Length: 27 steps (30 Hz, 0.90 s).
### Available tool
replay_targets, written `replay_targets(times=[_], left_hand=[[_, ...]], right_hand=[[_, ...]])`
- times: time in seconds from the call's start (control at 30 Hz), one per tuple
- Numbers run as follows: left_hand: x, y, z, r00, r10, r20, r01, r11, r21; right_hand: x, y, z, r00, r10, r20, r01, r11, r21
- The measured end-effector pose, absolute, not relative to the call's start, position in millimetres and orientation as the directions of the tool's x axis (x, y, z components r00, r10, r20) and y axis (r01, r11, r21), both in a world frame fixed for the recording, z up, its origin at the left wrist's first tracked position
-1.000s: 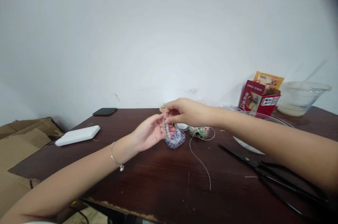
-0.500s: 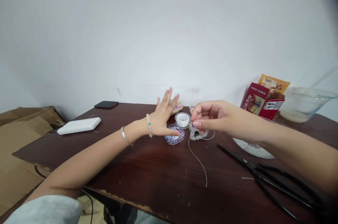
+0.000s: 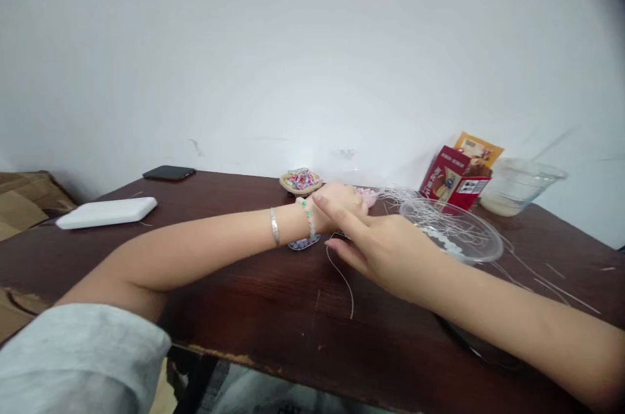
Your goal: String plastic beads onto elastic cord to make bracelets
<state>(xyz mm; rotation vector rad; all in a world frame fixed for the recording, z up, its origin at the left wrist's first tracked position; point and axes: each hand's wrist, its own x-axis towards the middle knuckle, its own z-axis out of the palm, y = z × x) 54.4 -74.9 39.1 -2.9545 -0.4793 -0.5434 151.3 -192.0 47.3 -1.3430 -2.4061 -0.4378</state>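
Note:
My left hand [image 3: 339,196] is bent at the wrist over the table, its fingers curled down and largely hidden behind the other hand. On that wrist are a bead bracelet [image 3: 308,215] with pale and green beads and a silver bangle [image 3: 275,226]. My right hand [image 3: 385,238] lies across the back of my left hand, index finger stretched towards the bead bracelet and thumb apart below. I see nothing held between them. Under the left wrist shows the edge of a clear box of purple beads [image 3: 303,243]. A thin cord [image 3: 347,284] trails on the table below the hands.
Behind stands a bowl of colourful beads [image 3: 300,181], with pink beads [image 3: 367,196] nearby. A clear plastic lid [image 3: 493,248] with white strands lies right, before a red box [image 3: 452,176] and a measuring cup [image 3: 517,186]. Left are a phone [image 3: 169,172] and a white power bank [image 3: 107,212].
My left hand has gone from spread fingers to curled, turning at the wrist. My right hand has moved down and left onto it, opening its pinch. The view has shifted.

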Motion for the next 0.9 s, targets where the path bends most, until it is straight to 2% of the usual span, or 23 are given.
replay_targets(times=[0.07,0.2,0.27,0.37,0.5,0.6,0.77,0.83,0.9], left_hand=[[62,-70,42,0.905,0.211,0.369,0.282,-0.948,-0.150],[69,-34,46,0.893,0.121,0.434,0.274,-0.911,-0.310],[64,-8,48,0.843,0.146,0.517,0.359,-0.868,-0.342],[44,26,53,0.748,0.196,0.634,0.511,-0.780,-0.361],[16,44,58,0.736,0.221,0.640,0.573,-0.707,-0.415],[11,47,57,0.718,0.297,0.629,0.626,-0.671,-0.398],[17,55,53,0.625,0.534,0.569,0.747,-0.620,-0.240],[16,58,56,0.623,0.572,0.533,0.747,-0.637,-0.188],[11,58,61,0.664,0.549,0.507,0.699,-0.697,-0.160]], right_hand=[[149,-189,43,-0.521,0.745,0.416,0.850,0.497,0.174],[157,-178,44,-0.506,0.747,0.431,0.858,0.486,0.166],[162,-172,44,-0.489,0.747,0.452,0.868,0.468,0.165],[165,-168,40,-0.511,0.764,0.394,0.858,0.481,0.180],[155,-174,31,-0.571,0.756,0.319,0.821,0.535,0.202],[142,-191,27,-0.628,0.709,0.319,0.778,0.583,0.234],[128,-221,28,-0.719,0.596,0.357,0.687,0.687,0.238],[126,-226,29,-0.726,0.573,0.380,0.676,0.695,0.244],[126,-227,30,-0.728,0.564,0.391,0.675,0.691,0.260]])
